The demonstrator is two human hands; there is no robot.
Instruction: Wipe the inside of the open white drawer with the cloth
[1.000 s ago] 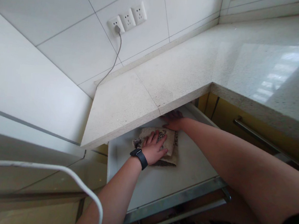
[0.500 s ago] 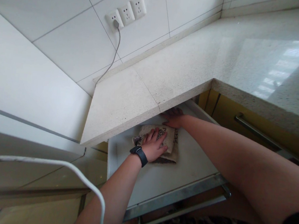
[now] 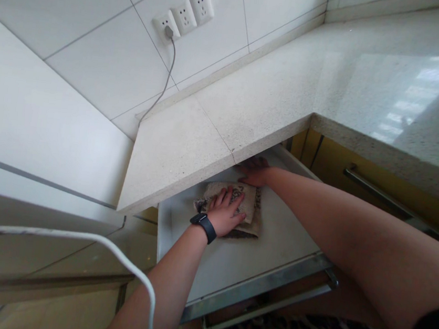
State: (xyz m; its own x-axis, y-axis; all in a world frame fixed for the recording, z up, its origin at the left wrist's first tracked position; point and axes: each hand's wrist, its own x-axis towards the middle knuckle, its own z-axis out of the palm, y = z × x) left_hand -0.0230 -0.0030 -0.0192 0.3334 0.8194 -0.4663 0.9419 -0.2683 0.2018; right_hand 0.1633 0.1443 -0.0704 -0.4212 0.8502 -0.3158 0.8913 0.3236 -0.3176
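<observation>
White wall tiles (image 3: 96,61) rise behind a speckled pale stone countertop (image 3: 177,154), which overhangs a pulled-out white drawer with a metal front edge (image 3: 268,254). Compared with a second ago, the scene sits slightly higher in view, and the white cable (image 3: 114,250) at lower left now shows another bend at the bottom edge; both hands keep nearly the same places. Inside the drawer lies a folded beige cloth with dark scrolling patterns (image 3: 250,202), its layers unevenly stacked, a darker underside edge showing at the near side and a rumpled corner at left. On it rests the left hand (image 3: 224,217), open, palm down, fingers spread. Just beyond the cloth, the right hand (image 3: 256,174) reaches partly under the countertop; its fingers are shadowed, so I cannot tell whether they grip anything.
</observation>
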